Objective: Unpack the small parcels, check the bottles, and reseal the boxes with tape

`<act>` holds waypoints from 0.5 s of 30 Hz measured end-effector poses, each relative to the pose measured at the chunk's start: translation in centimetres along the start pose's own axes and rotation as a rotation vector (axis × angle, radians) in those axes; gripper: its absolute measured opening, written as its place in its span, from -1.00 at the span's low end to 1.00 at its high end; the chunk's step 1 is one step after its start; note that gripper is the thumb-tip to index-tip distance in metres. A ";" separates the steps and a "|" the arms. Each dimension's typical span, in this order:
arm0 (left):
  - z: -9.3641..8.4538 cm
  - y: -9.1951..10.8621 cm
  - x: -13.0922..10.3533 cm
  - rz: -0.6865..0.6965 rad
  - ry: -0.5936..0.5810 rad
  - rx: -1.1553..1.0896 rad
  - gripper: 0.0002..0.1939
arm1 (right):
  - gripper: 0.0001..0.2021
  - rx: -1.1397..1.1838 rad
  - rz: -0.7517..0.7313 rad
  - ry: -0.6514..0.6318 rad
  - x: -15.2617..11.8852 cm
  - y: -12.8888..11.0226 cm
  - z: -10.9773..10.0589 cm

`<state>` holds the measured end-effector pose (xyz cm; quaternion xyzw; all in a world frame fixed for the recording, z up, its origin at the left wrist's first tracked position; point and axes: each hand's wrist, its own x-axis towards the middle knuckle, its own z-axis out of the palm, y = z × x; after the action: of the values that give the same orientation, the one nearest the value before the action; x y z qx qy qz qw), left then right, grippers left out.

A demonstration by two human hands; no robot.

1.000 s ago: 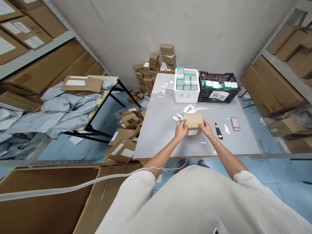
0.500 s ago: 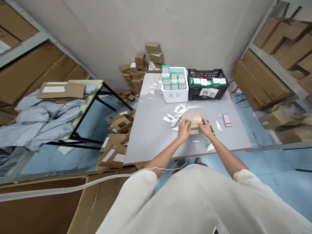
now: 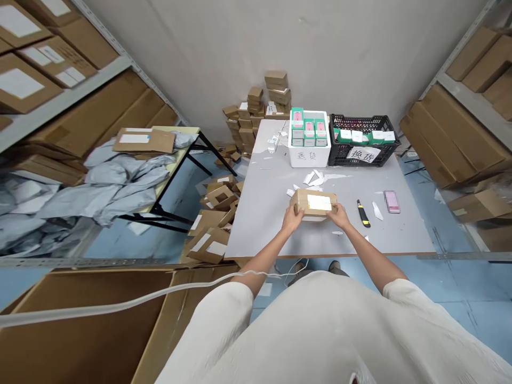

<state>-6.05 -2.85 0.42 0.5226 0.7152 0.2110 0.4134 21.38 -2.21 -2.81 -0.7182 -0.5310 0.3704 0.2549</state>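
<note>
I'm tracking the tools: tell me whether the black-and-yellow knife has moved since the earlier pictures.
No. Judged against the black crate, the knife lies in the same spot on the table.

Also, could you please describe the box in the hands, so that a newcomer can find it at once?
Find the grey table in the middle. Toward its front edge, the left hand and right hand grip the small brown box at both ends. Unlike the brown boxes piled behind the table, it is held, with its white label facing up.
</note>
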 end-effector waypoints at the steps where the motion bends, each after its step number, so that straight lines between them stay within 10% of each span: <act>1: -0.4 -0.9 0.0 -0.008 0.007 0.005 -0.45 | -0.46 0.022 0.033 -0.015 -0.2 0.1 0.6; 7: -1.0 -4.3 -0.2 -0.010 0.010 -0.005 -0.74 | -0.49 0.043 -0.012 -0.036 -1.3 -0.5 2.2; 15: 1.6 -3.6 -0.4 0.031 -0.063 -0.073 -0.69 | -0.55 -0.061 0.009 0.011 -2.7 0.6 -1.2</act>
<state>-6.74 -4.72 -3.02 0.5246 0.6853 0.2270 0.4513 22.23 -4.98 -1.88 -0.7302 -0.5373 0.3511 0.2342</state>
